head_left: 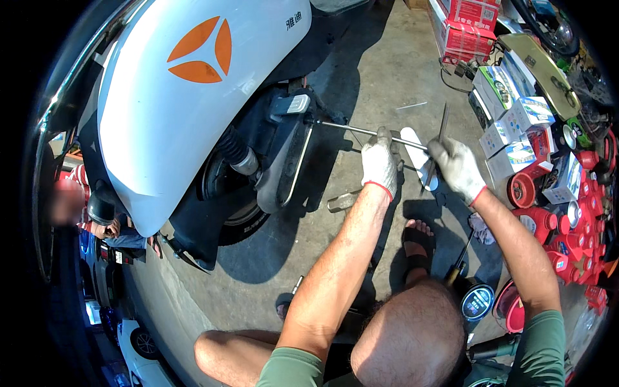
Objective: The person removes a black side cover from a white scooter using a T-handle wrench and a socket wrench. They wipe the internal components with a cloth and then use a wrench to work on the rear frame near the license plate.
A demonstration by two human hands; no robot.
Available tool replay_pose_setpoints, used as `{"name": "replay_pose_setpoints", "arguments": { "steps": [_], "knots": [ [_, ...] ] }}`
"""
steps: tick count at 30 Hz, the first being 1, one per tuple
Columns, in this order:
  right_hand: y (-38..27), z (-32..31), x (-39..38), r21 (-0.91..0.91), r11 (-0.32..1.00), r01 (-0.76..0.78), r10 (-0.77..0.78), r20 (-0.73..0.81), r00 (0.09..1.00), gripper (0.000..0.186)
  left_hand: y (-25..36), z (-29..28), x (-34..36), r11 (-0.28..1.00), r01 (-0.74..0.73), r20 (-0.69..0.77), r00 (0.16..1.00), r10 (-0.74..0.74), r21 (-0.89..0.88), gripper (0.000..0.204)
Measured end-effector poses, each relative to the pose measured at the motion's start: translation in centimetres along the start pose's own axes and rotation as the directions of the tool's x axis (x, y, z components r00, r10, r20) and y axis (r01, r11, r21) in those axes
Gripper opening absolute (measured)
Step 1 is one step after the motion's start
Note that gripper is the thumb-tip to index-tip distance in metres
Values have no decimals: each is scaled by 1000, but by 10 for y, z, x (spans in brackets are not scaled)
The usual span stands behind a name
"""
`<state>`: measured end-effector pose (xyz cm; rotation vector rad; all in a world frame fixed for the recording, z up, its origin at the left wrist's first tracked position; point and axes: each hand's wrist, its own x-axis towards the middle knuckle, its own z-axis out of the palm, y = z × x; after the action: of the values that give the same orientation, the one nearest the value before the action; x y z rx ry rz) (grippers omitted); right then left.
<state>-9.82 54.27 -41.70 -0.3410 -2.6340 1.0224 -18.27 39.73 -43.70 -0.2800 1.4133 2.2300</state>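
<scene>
Both my hands wear white gloves and hold a long T-handle wrench (342,128). My left hand (379,161) is closed around its steel shaft, with the thumb along the top. At the right end, my right hand (456,169) grips the dark crossbar. The shaft's far tip meets the grey-black housing (287,155) beside the scooter's rear wheel; the exact contact spot is too small to make out. Above that wheel bulges the scooter's white body panel (148,129) with an orange emblem. A white rounded strip (410,138) lies on the ground behind the wrench.
A blocky metal tool (342,202) lies by my left forearm. Small boxes (516,157), red bottles (574,248) and red cartons (467,35) crowd the right side. A dark tub (477,300) stands near my right knee (409,338). At far left sits another person (119,233).
</scene>
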Motion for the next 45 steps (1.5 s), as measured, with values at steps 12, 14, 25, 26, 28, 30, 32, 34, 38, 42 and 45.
{"name": "replay_pose_setpoints", "arguments": {
  "steps": [12, 14, 25, 26, 28, 30, 32, 34, 38, 42, 45],
  "knots": [
    [3, -6, -19, -429, 778, 458, -543, -94, 834, 54, 3, 0, -1, 1000, 9, -37, 999, -8, 27, 28],
    [-10, -1, -10, -476, 703, 528, -558, 91, 825, 52, 3, -5, -1, 1000, 16, -14, 1000, -16, 20, 28],
    [1, 23, 8, -197, 853, 483, -477, 79, 875, 21, -3, -12, 2, 997, -14, 28, 1000, 12, 74, 28],
    [1, 25, 8, -126, 873, 470, -471, 29, 882, 20, -2, -11, 1, 996, -17, 18, 1000, 16, 83, 27],
    [-1, 28, 6, -28, 914, 405, -405, -12, 914, 17, 1, -10, -1, 996, -17, 11, 1000, 16, 92, 26],
    [-1, 28, 6, 56, 940, 338, -336, -30, 941, 14, 2, -8, -2, 996, -4, 22, 1000, 3, 89, 26],
    [1, 32, 6, 133, 953, 272, -270, -27, 962, 12, 3, -7, -2, 995, -2, 1, 1000, 2, 105, 26],
    [3, 34, 5, 194, 958, 211, -213, -6, 977, 13, 2, -6, -3, 993, -2, -11, 1000, 3, 116, 27],
    [0, 35, 6, 226, 951, 213, -219, 2, 976, 14, 3, -17, 3, 950, -49, 15, 999, 47, 309, 34],
    [8, 39, 6, 208, 944, 258, -251, -59, 966, 13, -4, -21, -21, 144, -433, 323, 820, 472, 890, 32],
    [31, 45, 14, 119, 907, 403, -387, -137, 912, 13, 1, 7, -62, 260, -733, 468, 624, 626, 629, 31]
  ]
}}
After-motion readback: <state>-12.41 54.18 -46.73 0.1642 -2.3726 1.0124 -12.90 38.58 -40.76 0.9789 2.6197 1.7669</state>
